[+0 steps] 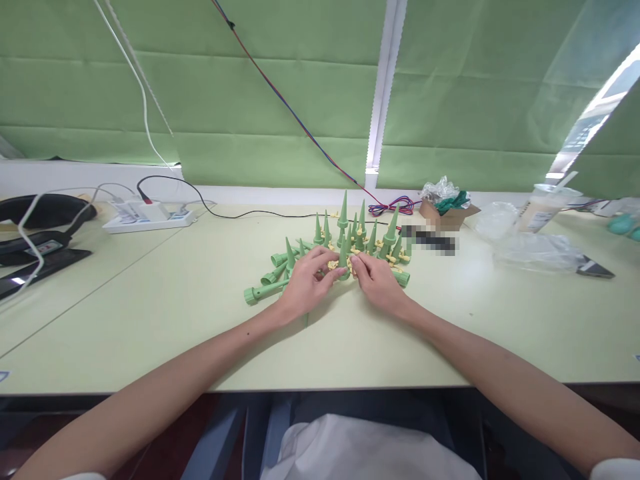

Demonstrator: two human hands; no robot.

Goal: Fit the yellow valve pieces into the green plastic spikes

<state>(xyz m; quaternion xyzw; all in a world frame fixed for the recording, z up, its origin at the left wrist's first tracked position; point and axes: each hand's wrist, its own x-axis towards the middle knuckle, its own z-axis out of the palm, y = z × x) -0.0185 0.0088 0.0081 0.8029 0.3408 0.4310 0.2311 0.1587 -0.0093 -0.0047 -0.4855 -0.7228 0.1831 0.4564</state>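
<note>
A green plastic watering spike (344, 259) with a pointed tip stands upright between my hands. My left hand (309, 283) has its thumb and fingers closed around the spike's lower part from the left. On the other side, my right hand (377, 280) is pinched close against the spike, by small yellow valve pieces; what its fingertips hold is hidden. Behind them is a cluster of similar spikes, some upright like the tall spike (343, 213). Several lie on their sides to the left, among them a spike with a ribbed cap (265, 291).
A white power strip (150, 219) and black headphones (45, 223) are at the left. Coiled red and blue wires (397, 205), a small cardboard box (450, 215), plastic bags (537, 252) and a drink cup (545, 208) stand along the back right of the table (175, 333).
</note>
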